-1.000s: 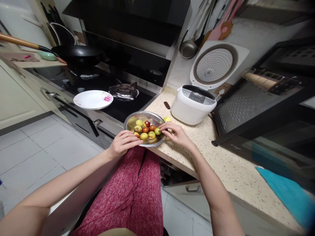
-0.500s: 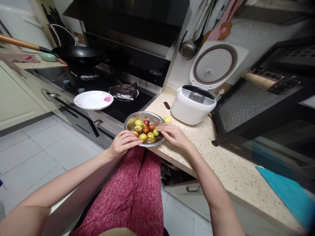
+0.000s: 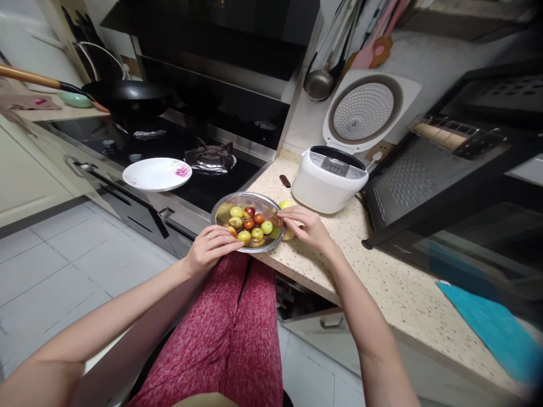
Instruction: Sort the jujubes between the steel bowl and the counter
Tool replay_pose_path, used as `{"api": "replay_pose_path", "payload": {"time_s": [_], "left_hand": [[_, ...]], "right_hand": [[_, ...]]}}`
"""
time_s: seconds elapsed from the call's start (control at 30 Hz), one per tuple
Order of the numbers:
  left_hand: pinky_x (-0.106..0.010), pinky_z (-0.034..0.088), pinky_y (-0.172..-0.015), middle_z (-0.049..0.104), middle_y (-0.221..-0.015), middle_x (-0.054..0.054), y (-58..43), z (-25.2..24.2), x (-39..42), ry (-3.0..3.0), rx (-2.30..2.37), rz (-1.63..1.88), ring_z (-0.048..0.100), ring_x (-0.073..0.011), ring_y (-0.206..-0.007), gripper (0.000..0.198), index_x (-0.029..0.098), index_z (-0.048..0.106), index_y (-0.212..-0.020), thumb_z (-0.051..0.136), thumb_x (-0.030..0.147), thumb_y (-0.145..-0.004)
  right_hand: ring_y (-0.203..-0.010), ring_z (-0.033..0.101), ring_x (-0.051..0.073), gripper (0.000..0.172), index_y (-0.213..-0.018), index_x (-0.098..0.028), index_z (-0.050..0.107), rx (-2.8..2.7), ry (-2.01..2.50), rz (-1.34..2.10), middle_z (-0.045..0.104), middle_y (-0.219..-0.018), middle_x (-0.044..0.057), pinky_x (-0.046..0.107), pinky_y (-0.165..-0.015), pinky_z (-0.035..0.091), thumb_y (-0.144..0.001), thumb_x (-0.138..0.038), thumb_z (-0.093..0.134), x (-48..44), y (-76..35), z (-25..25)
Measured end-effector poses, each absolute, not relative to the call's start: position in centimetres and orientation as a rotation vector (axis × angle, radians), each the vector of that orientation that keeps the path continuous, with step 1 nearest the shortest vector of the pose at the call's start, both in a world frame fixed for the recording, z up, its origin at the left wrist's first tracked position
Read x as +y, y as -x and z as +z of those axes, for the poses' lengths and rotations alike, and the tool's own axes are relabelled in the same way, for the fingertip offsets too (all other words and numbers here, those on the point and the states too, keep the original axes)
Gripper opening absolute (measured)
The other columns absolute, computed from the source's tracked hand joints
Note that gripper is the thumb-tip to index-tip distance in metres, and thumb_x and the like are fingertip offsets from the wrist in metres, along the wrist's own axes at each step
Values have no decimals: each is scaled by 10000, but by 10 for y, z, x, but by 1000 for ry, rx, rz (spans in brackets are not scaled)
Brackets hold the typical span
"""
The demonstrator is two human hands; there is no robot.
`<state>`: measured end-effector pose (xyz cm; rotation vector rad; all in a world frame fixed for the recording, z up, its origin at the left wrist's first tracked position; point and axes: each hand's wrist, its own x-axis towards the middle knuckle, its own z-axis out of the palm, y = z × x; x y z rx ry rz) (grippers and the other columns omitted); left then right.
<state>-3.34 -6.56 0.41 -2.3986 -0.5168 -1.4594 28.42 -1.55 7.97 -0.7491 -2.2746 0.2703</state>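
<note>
A shiny metal bowl [image 3: 275, 240] holds several small round fruits [image 3: 248, 225], some yellow-green, some reddish-brown. My left hand [image 3: 212, 246] grips the bowl's near left rim, its fingers together and reaching over the nearest fruits. Over the right rim is my right hand [image 3: 307, 226], with fingers stretched and thumb apart, nothing visible between them. Outside the bowl, on the counter [image 3: 314, 265], a yellow-green fruit [image 3: 285, 204] lies beyond this hand and another [image 3: 288, 233] shows partly beneath it.
A white plate [image 3: 156, 174] rests on the front of the black stove, with a wok [image 3: 131, 93] behind it. An open rice cooker [image 3: 326, 189] stands behind the bowl, beside a small dark brown object [image 3: 285, 181]. A black oven [image 3: 462, 209] and teal cloth [image 3: 487, 328] are at right.
My right hand has moved slightly right, off the green fruit in the bowl, and its fingers have spread. My left hand keeps its place on the rim. The view has shifted slightly.
</note>
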Motion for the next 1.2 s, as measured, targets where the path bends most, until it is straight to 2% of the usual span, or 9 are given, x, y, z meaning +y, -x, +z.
{"api": "replay_pose_path", "payload": {"time_s": [0.27,0.43,0.53,0.63,0.7,0.83,0.97,1.2], "left_hand": [[-342,563,-950,806,-980,-55,33,5,-66,2395,-506,-1467,745,-154,-952,327,210,705,-1303,450,191,-1100],[-341,567,-945,804,-983,-50,33,6,-66,2401,-499,-1467,744,-154,-951,321,216,700,-1310,464,187,-1095],[-343,567,-951,800,-985,-59,33,6,-66,2403,-491,-1468,742,-156,-959,317,198,709,-1291,460,179,-1094],[-338,569,-951,801,-987,-51,32,7,-66,2402,-498,-1479,742,-152,-964,321,216,712,-1292,458,188,-1098],[-338,569,-950,801,-986,-52,32,7,-66,2405,-498,-1481,742,-153,-964,324,219,712,-1296,458,192,-1098],[-348,564,-954,802,-991,-70,33,7,-66,2415,-487,-1476,738,-163,-970,324,188,709,-1301,461,186,-1094],[-337,555,-967,805,-996,-58,33,6,-66,2418,-492,-1485,738,-153,-973,334,212,707,-1315,454,188,-1098],[-341,550,-964,809,-999,-50,34,3,-65,2423,-515,-1481,741,-161,-1006,351,241,687,-1350,437,208,-1107]], "right_hand": [[-1003,766,275,205,-1041,-230,827,-2317,987,205,811,-1092,89,454,-913,610,-970,-216,635,-2,-317,90],[-977,773,281,125,-989,-225,830,-2378,1216,394,824,-1052,76,431,-907,601,-893,-223,751,1,-332,96],[-900,781,266,172,-997,-219,833,-2389,1312,539,831,-1015,70,373,-813,614,-827,-211,805,2,-335,97],[-744,762,223,263,-1055,-212,826,-2409,1346,653,831,-919,54,315,-684,598,-793,-196,808,3,-335,94],[-696,741,207,274,-1064,-203,817,-2430,1327,669,820,-862,42,305,-656,585,-791,-208,795,4,-334,91],[-803,742,230,233,-1022,-198,801,-2482,1266,499,811,-934,57,343,-750,590,-792,-205,764,2,-332,89],[-901,733,259,269,-1114,-199,777,-2353,1181,358,790,-1037,83,396,-813,598,-855,-257,736,-4,-325,95],[-1073,707,255,351,-1274,-253,728,-2226,851,476,739,-1214,89,433,-904,623,-929,-320,730,-16,-297,97]]}}
